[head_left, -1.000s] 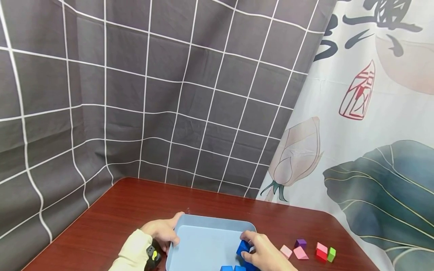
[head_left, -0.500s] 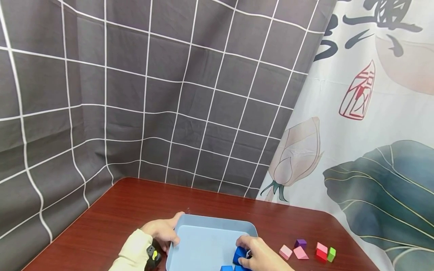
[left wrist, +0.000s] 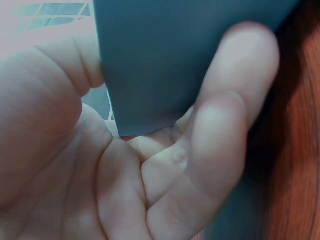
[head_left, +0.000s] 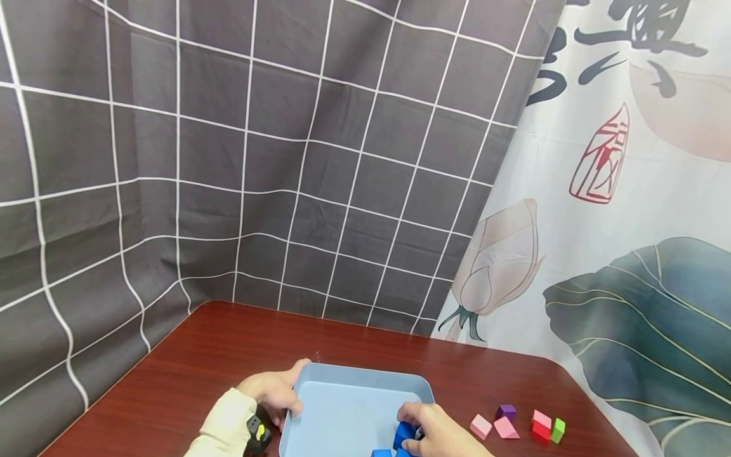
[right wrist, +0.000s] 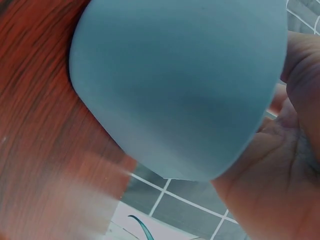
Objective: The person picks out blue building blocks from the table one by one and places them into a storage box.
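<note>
A light blue tray [head_left: 337, 412] lies on the table, its near side cut off by the head view's lower edge. My left hand [head_left: 273, 392] grips its left rim, thumb over the edge; in the left wrist view the fingers bend against the tray's wall [left wrist: 150, 60]. Inside the tray's right side, my right hand [head_left: 436, 431] pinches a blue block [head_left: 404, 434]. Beside that block are more blue blocks [head_left: 381, 453], partly out of frame. From the right wrist, the tray's outer wall [right wrist: 175, 85] hides the block, and part of my palm shows.
Right of the tray on the reddish-brown table [head_left: 240, 336] lie two pink blocks [head_left: 481, 426], a purple block [head_left: 506, 412], a pink-and-red pair [head_left: 541, 425] and a green block [head_left: 558, 430]. A grey checked curtain [head_left: 285, 158] hangs behind.
My right hand has shifted slightly left with the blue block, bringing it closer to the other blue blocks. My left hand and the tray look almost unmoved.
</note>
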{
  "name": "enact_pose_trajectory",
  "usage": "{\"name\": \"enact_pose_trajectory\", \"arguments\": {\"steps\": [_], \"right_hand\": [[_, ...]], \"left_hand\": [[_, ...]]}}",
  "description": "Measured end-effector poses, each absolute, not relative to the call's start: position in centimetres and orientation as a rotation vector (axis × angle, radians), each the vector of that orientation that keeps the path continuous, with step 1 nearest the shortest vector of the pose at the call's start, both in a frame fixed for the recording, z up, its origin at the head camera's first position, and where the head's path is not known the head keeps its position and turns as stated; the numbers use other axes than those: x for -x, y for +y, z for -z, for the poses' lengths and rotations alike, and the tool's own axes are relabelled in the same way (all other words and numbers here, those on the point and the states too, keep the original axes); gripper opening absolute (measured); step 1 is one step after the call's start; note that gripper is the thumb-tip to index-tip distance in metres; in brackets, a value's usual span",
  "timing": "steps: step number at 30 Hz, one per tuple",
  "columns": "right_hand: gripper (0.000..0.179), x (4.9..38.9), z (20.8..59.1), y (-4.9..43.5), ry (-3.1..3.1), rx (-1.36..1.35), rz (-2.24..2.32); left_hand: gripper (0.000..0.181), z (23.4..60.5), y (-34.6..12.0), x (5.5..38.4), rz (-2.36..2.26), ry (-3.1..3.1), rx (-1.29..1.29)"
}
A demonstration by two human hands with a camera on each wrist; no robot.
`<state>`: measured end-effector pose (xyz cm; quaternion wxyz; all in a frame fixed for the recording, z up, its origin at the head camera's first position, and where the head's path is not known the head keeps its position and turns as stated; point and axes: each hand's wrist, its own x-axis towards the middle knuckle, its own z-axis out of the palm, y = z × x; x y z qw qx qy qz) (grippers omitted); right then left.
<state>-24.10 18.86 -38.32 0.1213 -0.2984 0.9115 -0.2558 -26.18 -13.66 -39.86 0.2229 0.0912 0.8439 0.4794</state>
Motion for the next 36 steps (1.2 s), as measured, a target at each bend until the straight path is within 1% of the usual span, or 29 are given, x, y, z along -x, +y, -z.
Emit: {"name": "enact_pose_trajectory", "arguments": {"steps": [9,17,36], "right_hand": [[0.022,24.21,38.37,18.99,2.674,0.837,0.732],[0.022,24.14,38.37,18.93,2.671,0.824,0.746],[0.024,24.16,38.62,19.17,2.662,0.855,0.806]], "left_hand": [[0.093,39.92,-13.71,26.18,-1.318,2.339,-0.273],[0.088,40.15,-13.80,26.21,-1.334,2.330,-0.286],[0.091,40.07,-13.79,26.21,-1.325,2.335,-0.255]]}}
